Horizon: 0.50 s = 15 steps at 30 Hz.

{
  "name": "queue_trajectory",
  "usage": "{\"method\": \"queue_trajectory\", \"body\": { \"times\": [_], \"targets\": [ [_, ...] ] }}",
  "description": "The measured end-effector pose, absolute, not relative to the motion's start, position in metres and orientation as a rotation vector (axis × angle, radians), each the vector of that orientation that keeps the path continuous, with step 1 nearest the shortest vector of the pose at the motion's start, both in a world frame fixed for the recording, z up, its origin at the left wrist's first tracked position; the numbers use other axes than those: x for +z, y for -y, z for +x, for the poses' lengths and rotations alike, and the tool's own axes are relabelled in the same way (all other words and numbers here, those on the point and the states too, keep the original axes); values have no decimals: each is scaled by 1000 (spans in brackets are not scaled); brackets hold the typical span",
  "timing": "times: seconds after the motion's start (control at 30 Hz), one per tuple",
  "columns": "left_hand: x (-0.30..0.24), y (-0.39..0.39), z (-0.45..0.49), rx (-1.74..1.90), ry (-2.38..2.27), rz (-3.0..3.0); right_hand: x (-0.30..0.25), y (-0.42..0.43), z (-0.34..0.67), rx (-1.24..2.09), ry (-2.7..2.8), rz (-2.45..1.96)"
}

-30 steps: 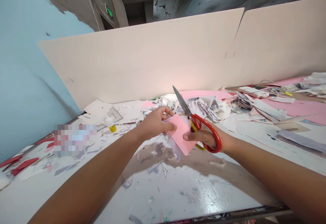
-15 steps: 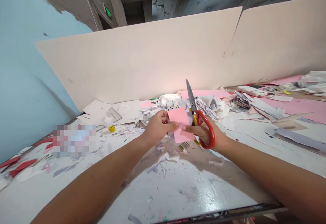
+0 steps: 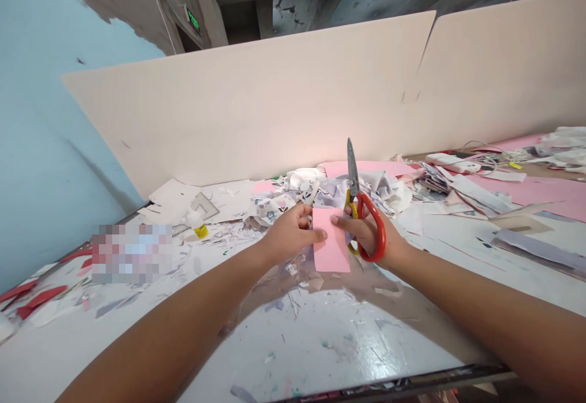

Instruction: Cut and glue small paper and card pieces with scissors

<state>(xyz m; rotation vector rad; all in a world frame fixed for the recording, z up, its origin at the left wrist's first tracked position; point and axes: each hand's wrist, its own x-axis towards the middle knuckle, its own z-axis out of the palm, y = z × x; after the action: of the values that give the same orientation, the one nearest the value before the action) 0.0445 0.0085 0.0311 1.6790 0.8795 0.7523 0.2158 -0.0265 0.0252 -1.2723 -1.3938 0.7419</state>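
**Pink, red and small blue flowers**
Pink paper [image 3: 330,241], yellow-lined red scissor handles [image 3: 378,229], white scraps [image 3: 270,209] with blue flowers, and a white, colour-flecked tabletop [image 3: 311,354].

Beyond the pink paper [image 3: 330,241], a heap of crumpled floral and white scraps [image 3: 315,192] blocks any low pass, and a cardboard partition [image 3: 247,104] closes off the far side. Directly right of the paper, the right hand [image 3: 364,235] and red-handled scissors [image 3: 372,226] stand in the way. Left of it lies a yellow-labelled bottle [image 3: 196,224]. On the person's side of the paper, a hand could slide over the white tabletop [image 3: 320,345], passing only thin paper slivers.
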Motion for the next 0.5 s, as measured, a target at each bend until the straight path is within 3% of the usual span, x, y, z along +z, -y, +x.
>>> {"method": "queue_trajectory", "body": {
  "times": [0.27, 0.5],
  "targets": [
    [22, -7, 52, 746, -951, 1611, 31, 26, 216, 543, 1331, -1489],
    [22, -13, 44, 683, -946, 1642, 30, 24, 222, 575, 1313, -1517]
  ]
}}
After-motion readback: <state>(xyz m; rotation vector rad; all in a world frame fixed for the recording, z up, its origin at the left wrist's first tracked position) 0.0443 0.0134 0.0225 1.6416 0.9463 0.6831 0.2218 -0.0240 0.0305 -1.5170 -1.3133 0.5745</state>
